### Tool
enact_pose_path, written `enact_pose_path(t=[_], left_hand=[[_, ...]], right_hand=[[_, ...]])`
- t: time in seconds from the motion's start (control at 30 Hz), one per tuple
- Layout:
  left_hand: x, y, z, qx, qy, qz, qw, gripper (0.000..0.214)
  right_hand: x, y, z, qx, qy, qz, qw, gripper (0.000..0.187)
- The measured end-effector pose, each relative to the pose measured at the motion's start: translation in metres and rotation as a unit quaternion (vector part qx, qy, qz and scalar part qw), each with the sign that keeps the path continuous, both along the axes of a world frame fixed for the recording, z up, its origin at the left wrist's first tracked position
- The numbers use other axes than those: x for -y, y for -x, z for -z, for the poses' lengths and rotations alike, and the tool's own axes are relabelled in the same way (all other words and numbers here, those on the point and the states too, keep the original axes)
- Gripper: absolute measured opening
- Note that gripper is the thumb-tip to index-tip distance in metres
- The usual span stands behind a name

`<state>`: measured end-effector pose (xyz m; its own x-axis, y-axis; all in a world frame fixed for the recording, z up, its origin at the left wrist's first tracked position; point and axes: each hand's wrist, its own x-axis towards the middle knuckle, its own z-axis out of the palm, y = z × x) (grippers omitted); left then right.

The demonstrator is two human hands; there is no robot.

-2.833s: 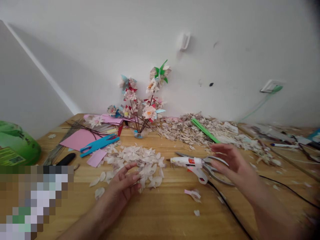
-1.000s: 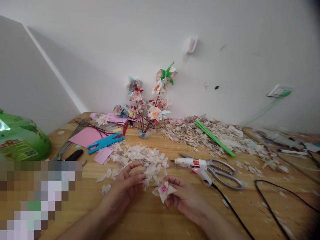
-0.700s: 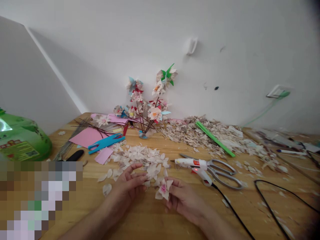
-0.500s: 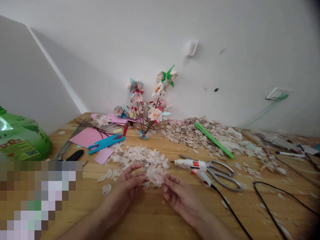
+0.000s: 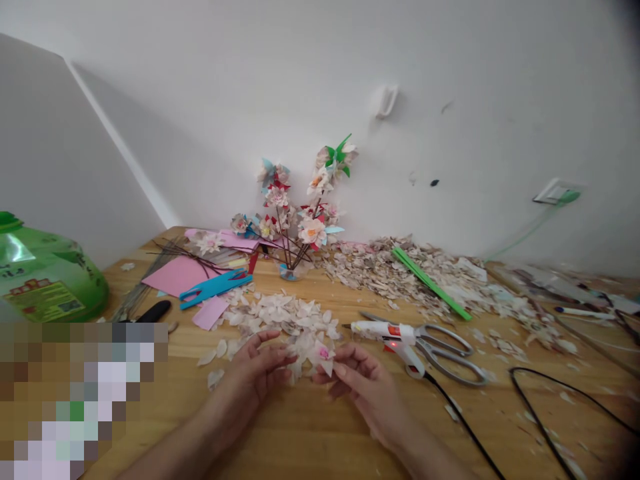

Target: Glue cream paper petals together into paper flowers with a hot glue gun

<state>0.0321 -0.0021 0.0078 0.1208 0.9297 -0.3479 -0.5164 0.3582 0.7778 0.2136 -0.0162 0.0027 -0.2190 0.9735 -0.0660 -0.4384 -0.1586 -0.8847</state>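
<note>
My right hand (image 5: 357, 380) pinches a small handmade flower (image 5: 324, 358) with pale petals and a pink centre, turned toward me. Opposite it, my left hand (image 5: 263, 367) is held with fingers apart and curved, and nothing shows in its grasp. Just beyond both hands lies a pile of loose whitish petals (image 5: 280, 310) on the wooden table. To the right of my right hand rests a white hot glue gun (image 5: 383, 329) with a red light lit. Grey-handled scissors (image 5: 450, 360) lie beside and partly behind it.
Finished flowers on stems (image 5: 313, 230) stand in a small clear cup (image 5: 290, 272) by the wall. Dry petals (image 5: 370, 267) heap behind, with green strips (image 5: 430, 283) on them. Pink paper (image 5: 173, 275), blue strips (image 5: 215, 288) and a green jug (image 5: 55, 273) are left. A black cord (image 5: 465, 423) runs right.
My right hand has turned the flower so its pink centre now faces me. The left hand has barely moved. The whole view has shifted slightly.
</note>
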Motion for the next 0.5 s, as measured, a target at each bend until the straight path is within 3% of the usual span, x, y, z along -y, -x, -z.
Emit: enact_pose_path(t=[0.13,0.27,0.37,0.5], left_hand=[[0.0,0.003,-0.006,-0.052,-0.102,-0.034,0.993,0.042],[0.011,0.01,-0.019,-0.137,-0.268,-0.033,0.953,0.039],[0.023,0.016,-0.024,-0.25,-0.38,0.006,0.891,0.042],[0.033,0.021,-0.022,-0.335,-0.443,0.086,0.827,0.041]], right_hand=[[-0.002,-0.004,0.004,0.06,-0.054,-0.033,0.996,0.025],[0.002,-0.007,0.001,0.183,-0.134,-0.044,0.973,0.016],[0.006,-0.008,-0.004,0.296,-0.218,-0.037,0.929,0.003],[0.008,-0.011,-0.007,0.409,-0.339,-0.02,0.847,0.015]])
